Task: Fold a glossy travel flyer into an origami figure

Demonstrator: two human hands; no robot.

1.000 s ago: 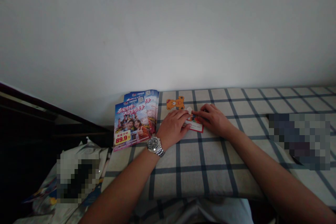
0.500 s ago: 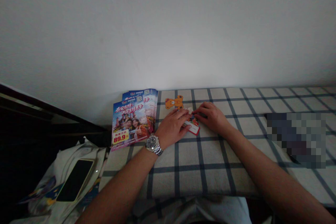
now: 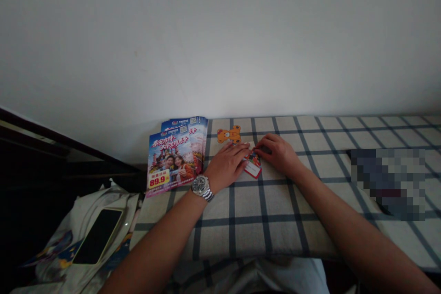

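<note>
Under the flat, unclenched left hand lies one red-edged card on checked cloth, print too small; right hand is pinched at its edge, hold unclear. Just beyond, one bear cutout; leftward, stacked flyers, uncountable, top reading "泰安方特", "89.9".

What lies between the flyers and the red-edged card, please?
In the head view, the left hand lies between the flyers and the red-edged card, over the checked cloth; the bear figure lies farther back.
</note>
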